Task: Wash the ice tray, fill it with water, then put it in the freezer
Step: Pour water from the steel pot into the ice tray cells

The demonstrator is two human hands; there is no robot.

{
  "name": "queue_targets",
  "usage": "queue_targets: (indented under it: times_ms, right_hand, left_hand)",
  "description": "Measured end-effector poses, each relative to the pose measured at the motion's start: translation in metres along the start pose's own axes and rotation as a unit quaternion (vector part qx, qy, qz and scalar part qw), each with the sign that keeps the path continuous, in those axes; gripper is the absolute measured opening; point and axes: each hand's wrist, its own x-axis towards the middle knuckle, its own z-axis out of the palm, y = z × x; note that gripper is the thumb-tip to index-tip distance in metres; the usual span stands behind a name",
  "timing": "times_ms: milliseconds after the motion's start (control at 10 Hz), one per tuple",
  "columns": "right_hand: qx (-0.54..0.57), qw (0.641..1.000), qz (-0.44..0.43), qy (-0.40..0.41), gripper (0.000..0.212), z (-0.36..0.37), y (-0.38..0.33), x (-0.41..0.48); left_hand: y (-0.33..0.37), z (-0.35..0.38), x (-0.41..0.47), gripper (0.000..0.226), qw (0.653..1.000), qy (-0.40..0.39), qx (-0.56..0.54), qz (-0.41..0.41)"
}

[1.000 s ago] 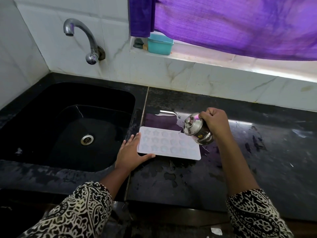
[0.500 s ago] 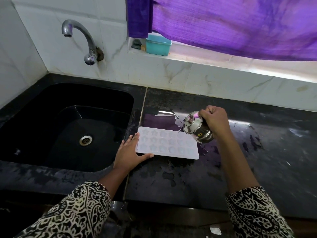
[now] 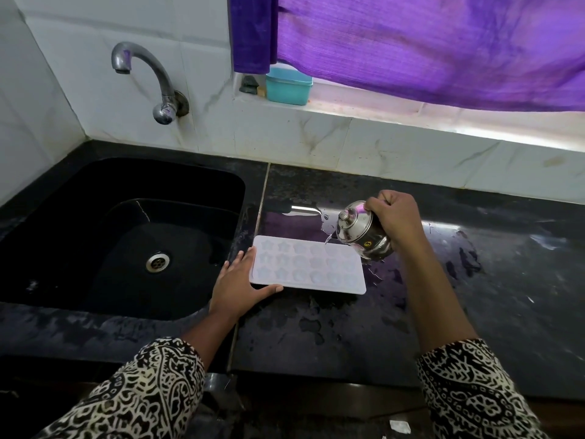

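Note:
A white ice tray (image 3: 308, 267) with star-shaped cells lies flat on the black counter (image 3: 474, 296), just right of the sink. My left hand (image 3: 239, 285) rests against the tray's near-left corner, fingers spread, thumb along its front edge. My right hand (image 3: 394, 218) grips a small steel pot (image 3: 361, 231), tipped to the left over the tray's far-right corner. A thin stream of water runs from the pot's spout down to the tray.
The black sink (image 3: 126, 242) with its drain sits to the left, a steel tap (image 3: 148, 80) on the tiled wall above it. A teal box (image 3: 288, 87) stands on the window ledge under a purple curtain (image 3: 427, 49). Water patches wet the counter around the tray.
The steel pot stays tilted in my right hand above the tray's right end. My left hand keeps its place at the tray's corner.

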Motion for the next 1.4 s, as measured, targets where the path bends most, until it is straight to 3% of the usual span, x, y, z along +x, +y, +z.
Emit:
queue_targets:
  times_ms: [500,900,1400]
  right_hand:
    - [0.015,1.000,0.005,0.003,0.037,-0.001,-0.001,0.002]
    - [0.231,0.959,0.157,0.046,0.027,-0.006,0.030,-0.006]
    - [0.078,0.991,0.096,0.051,0.036,-0.013,0.043,-0.017]
  left_hand:
    - [0.002,0.000,0.000,0.111,1.000,0.003,0.001,-0.007]
    - [-0.001,-0.001,0.000,0.124,1.000,-0.001,0.005,0.003]
    - [0.003,-0.003,-0.001,0.122,1.000,0.000,0.005,0.000]
